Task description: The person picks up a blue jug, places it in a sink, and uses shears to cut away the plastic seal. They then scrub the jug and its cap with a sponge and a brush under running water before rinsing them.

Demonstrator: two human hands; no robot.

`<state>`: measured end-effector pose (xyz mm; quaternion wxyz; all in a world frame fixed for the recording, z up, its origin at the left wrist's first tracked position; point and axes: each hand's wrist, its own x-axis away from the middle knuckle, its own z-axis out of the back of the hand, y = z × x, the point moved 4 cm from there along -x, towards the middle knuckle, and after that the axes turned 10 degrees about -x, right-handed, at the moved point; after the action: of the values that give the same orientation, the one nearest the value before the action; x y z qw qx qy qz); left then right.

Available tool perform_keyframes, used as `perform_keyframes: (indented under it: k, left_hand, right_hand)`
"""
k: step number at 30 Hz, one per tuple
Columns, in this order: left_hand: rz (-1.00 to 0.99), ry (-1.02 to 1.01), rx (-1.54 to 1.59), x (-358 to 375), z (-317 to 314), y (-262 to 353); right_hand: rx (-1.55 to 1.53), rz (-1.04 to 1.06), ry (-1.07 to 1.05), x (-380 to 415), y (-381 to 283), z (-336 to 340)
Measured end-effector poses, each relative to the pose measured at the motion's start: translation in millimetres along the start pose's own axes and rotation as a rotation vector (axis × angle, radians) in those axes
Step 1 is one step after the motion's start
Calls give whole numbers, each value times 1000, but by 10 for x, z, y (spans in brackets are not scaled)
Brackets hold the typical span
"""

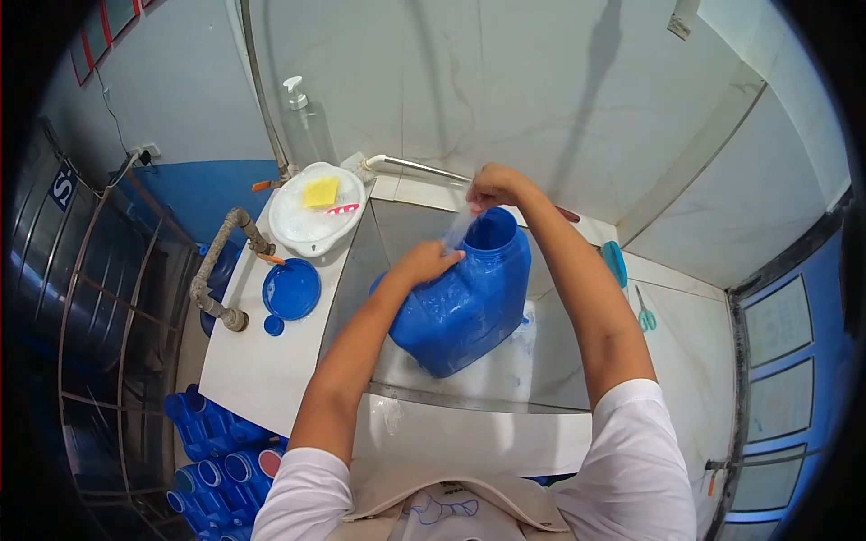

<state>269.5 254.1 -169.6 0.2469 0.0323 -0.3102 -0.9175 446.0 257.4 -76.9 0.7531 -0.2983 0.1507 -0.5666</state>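
Note:
A blue plastic water jug stands tilted in the sink, its wide round mouth uncapped and its surface wet. My left hand grips the jug's shoulder beside the mouth, fingers curled against it. Above the mouth, my right hand is closed in a pinch on a strip of clear plastic film. The film stretches down from those fingers to the jug's shoulder, where its lower end meets my left fingertips.
Left of the sink sit a white basin of suds with a yellow sponge, a blue lid and a small blue cap. A faucet projects behind. Teal scissors lie right. Blue jugs are stacked below left.

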Motion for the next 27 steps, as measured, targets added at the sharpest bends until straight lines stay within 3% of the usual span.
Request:
perform_keyframes:
  k: [2, 3, 6, 8, 10, 14, 16, 17, 19, 22, 23, 24, 26, 27]
  left_hand:
    - [24, 69, -15, 22, -142, -124]
    - [50, 138, -22, 59, -161, -155]
    - [124, 196, -41, 232, -139, -98]
    - [143, 226, -20, 291, -149, -111]
    - [159, 251, 1, 326, -169, -131]
    - [163, 222, 19, 341, -160, -31]
    - [184, 194, 27, 330, -152, 58]
    - [205, 209, 40, 337, -164, 105]
    - [216, 228, 53, 358, -210, 163]
    - [96, 261, -20, 328, -203, 166]
    - [-17, 204, -87, 264, -187, 120]
    - [-127, 148, -153, 193, -190, 95]
    - [-219, 198, -243, 38, -105, 70]
    - [-310, 242, -332, -38, -83, 59]
  right_hand:
    - [601, 169, -237, 16, -189, -120]
    - [379, 242, -267, -73, 131, -194]
    - [566, 120, -265, -143, 209, -253]
    - [393, 246, -343, -19, -60, -230]
    - [-898, -797, 170, 89, 13, -230]
    - [-960, -768, 192, 81, 38, -247]
    - [-948, -861, 215, 113, 13, -230]
    - [-946, -861, 220, 97, 143, -253]
    - [-464, -304, -82, -82, 398, -312]
    - [-446, -277, 28, -95, 538, -255]
    - [-195, -76, -34, 21, 204, -197]
    - [-190, -73, -31, 72, -25, -151]
    - [-901, -705, 281, 144, -127, -123]
    - [-890, -698, 280, 107, -63, -144]
